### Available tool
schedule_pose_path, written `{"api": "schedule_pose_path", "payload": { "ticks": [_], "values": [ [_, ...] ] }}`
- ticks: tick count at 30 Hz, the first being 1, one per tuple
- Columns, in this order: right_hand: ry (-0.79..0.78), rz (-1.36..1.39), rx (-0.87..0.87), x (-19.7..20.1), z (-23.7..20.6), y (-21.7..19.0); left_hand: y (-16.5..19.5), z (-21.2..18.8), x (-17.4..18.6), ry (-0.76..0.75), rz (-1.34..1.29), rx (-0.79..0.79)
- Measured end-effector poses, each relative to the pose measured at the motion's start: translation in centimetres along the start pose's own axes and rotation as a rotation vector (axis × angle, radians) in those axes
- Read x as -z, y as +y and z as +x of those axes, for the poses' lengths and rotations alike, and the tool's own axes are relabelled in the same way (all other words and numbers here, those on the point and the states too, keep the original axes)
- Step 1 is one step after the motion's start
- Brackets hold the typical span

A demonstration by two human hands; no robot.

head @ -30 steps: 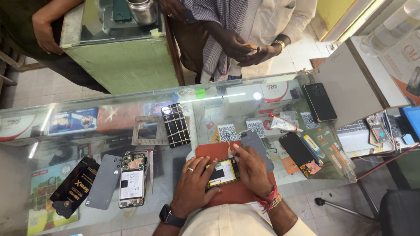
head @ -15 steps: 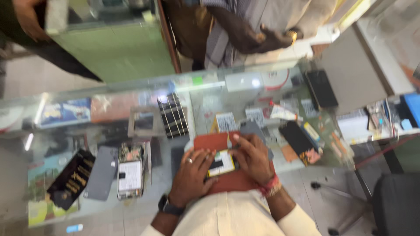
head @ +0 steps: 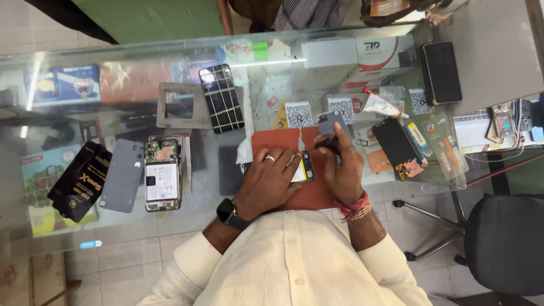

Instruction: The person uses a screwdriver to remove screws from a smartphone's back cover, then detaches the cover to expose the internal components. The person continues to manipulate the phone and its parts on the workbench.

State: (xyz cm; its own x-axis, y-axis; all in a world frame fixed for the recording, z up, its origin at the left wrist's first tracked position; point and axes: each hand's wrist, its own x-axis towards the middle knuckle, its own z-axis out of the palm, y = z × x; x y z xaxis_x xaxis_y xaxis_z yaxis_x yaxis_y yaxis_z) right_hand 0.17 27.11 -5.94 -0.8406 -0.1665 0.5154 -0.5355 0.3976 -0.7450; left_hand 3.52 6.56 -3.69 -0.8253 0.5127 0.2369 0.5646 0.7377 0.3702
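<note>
Red mat (head: 266, 141) — opened phone (head: 306, 167) pinned under left hand (head: 266, 181); right hand (head: 343, 170) grip closed on tool (head: 328, 143).

Bright, even light, sharp focus (tube-light glare streaks the glass counter (head: 170, 226)).

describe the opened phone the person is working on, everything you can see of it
The opened phone lies flat on a red-brown mat on the glass counter, its back cover off. Only a strip shows: a pale battery face and a dark edge with small parts. The left hand, wearing a ring, lies over most of it and holds it down. The right hand touches its right edge, pinching a slim dark tool just above it. Further detail is hidden.
</note>
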Motion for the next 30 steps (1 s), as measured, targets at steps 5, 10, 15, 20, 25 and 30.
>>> {"api": "schedule_pose_path", "payload": {
  "ticks": [5,10,15,20,25,30],
  "values": [
    [0.034,0.054,0.013,0.0,-0.3,1.1,-0.3,0.0,-0.8,0.040,0.041,0.009],
    [-0.023,0.030,0.091,-0.3,0.2,1.3,-0.7,0.2,-1.2,0.077,0.078,0.040],
    [-0.066,-0.026,0.151,-0.3,0.2,1.3,-1.4,0.4,-1.7,0.079,0.074,0.042],
    [-0.069,-0.065,0.168,0.1,0.0,1.3,-1.4,0.5,-2.0,0.064,0.078,0.038],
    [-0.051,-0.128,0.215,0.6,0.0,1.2,-1.1,0.7,-2.3,0.061,0.081,0.040],
    [0.027,-0.216,0.287,0.9,0.3,0.7,-0.6,0.5,-2.6,0.056,0.067,0.040]
  ]
}}
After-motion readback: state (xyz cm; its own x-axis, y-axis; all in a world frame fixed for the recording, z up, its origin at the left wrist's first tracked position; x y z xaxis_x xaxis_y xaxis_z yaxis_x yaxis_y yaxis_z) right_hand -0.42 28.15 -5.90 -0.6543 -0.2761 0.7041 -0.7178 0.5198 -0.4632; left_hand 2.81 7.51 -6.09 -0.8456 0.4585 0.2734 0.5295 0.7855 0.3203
